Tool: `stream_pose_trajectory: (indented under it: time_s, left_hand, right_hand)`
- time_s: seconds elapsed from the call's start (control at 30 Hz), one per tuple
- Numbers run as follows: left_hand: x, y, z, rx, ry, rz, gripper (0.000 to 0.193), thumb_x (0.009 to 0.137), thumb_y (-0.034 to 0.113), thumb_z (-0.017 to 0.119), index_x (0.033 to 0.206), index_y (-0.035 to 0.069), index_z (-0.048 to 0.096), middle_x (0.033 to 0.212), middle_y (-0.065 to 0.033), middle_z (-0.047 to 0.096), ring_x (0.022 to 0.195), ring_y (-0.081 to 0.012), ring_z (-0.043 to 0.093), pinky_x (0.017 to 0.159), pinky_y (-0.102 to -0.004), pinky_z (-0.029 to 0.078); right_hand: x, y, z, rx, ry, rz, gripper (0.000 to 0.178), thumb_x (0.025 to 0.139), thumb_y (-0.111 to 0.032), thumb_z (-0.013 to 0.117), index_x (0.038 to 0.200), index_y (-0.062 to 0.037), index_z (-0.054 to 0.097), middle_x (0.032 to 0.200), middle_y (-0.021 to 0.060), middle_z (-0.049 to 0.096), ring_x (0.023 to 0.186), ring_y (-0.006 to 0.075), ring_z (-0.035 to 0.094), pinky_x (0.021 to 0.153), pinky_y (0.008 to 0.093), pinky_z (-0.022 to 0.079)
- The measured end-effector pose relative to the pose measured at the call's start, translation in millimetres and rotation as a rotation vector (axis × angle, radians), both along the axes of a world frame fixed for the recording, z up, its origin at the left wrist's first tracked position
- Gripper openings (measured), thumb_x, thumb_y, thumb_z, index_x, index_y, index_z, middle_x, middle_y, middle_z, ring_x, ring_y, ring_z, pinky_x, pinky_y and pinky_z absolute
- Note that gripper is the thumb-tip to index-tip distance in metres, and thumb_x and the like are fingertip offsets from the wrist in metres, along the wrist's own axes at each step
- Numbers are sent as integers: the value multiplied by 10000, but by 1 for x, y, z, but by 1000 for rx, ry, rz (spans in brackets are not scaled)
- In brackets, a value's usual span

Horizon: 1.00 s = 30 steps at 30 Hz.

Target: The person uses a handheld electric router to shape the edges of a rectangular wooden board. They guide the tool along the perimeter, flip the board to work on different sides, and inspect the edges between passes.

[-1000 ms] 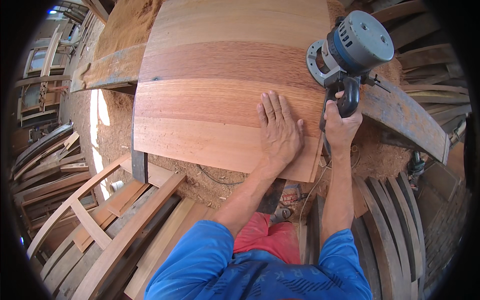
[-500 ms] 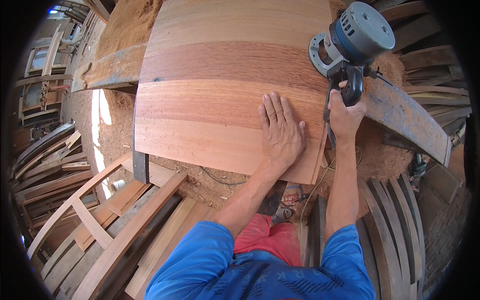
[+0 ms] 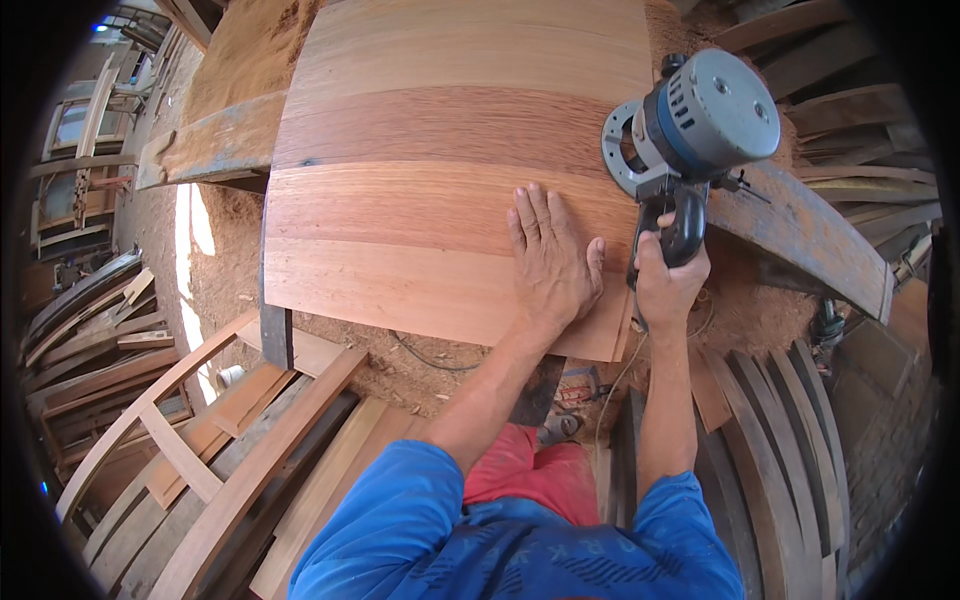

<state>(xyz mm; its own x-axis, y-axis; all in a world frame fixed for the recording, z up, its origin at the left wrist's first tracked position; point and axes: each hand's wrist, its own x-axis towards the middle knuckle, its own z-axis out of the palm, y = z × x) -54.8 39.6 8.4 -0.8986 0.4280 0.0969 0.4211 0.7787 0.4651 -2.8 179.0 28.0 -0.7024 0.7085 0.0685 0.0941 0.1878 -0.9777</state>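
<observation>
A large glued wooden panel [image 3: 420,180] of reddish and pale boards lies flat in front of me. My left hand [image 3: 548,258] presses flat on it near its right front corner, fingers spread. My right hand [image 3: 668,278] grips the black handle of a grey and blue electric router [image 3: 690,130]. The router's round base sits on the panel's right edge, just beyond my left hand.
A rough timber beam [image 3: 810,235] runs under the panel to the right. Sawdust [image 3: 225,290] covers the ground at left. A wooden frame [image 3: 190,420] and stacked curved planks [image 3: 780,450] lie near my legs. A cable [image 3: 430,355] hangs below the panel's front edge.
The router has slid a little farther away along the panel's right edge, with my right hand following it. My left hand has stayed flat in the same place.
</observation>
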Motion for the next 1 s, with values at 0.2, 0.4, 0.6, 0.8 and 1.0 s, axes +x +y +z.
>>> stream_pose_trajectory:
  time_s: [0.2,0.4,0.6,0.8,1.0]
  left_hand:
    - [-1,-1,-2,14,18,5,893,1015,491,502,1523,-199,253,1619,-423,195,1559,-533,106,1274,-584,55]
    - [-1,-2,-2,11,23,-6,910,1018,513,494,1530,-193,235,1620,-420,192,1557,-536,109,1272,-582,60]
    - [-1,-2,0,-12,24,-11,913,1007,504,517,1525,-198,248,1619,-425,189,1557,-538,101,1272,-588,58]
    - [-1,-1,-1,-67,5,-19,883,999,429,563,1533,-194,236,1622,-424,184,1556,-543,96,1272,-592,58]
    - [-2,0,1,-103,-24,-28,878,995,412,570,1531,-202,242,1625,-423,177,1558,-541,86,1273,-594,44]
  right_hand:
    - [82,-49,18,-173,-116,-14,244,911,-21,695,1135,-3,601,834,29,635,702,79,584,628,261,481]
    - [99,-58,15,-188,-100,-32,244,906,-19,700,1130,10,608,884,30,636,769,85,597,703,262,499]
    - [38,-24,12,-135,-60,-21,225,903,-7,696,1113,5,616,885,30,634,780,84,595,719,263,499]
    - [-17,4,12,-97,-9,2,209,899,-4,698,1096,-4,627,838,22,644,730,73,586,687,262,492]
    - [-53,27,-4,25,69,22,174,913,12,658,1074,-37,617,710,13,602,596,65,566,521,251,438]
